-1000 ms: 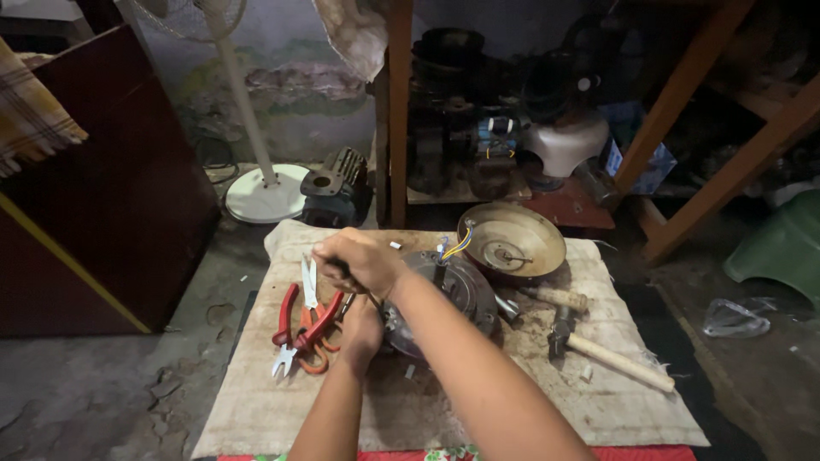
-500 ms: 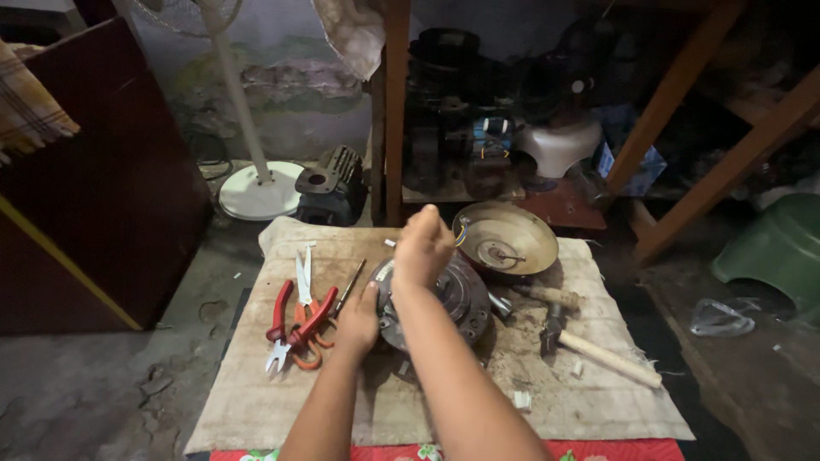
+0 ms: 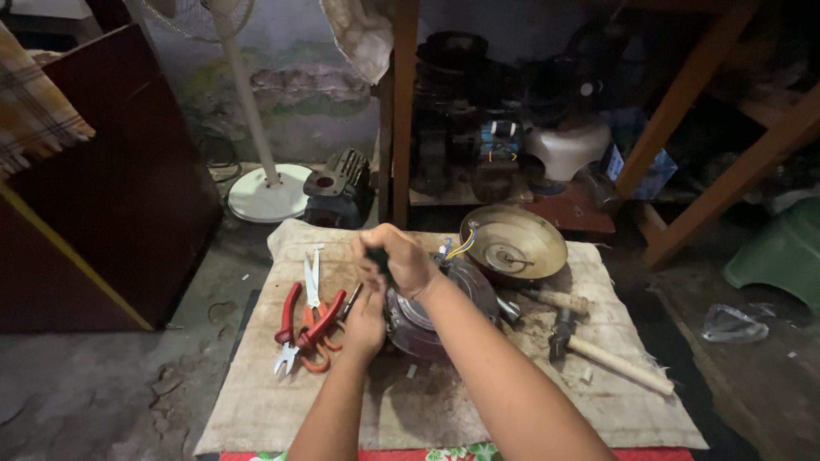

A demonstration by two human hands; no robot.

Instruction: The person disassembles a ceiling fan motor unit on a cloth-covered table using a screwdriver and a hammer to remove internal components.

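— Head view: what changed?
— The right hand [image 3: 395,260], earlier raised high over the motor [image 3: 440,309], has come down and sits fisted around a dark tool handle [image 3: 376,260]. The left hand [image 3: 366,323] stays at the motor's left edge.
— Anything hidden?
— The tool's tip is behind the hands; whether the left hand grips or just presses, I cannot tell.
— Where's the motor?
— On the mat [image 3: 427,401], right under both hands, pliers [image 3: 307,329] left, hammer [image 3: 598,354] right.
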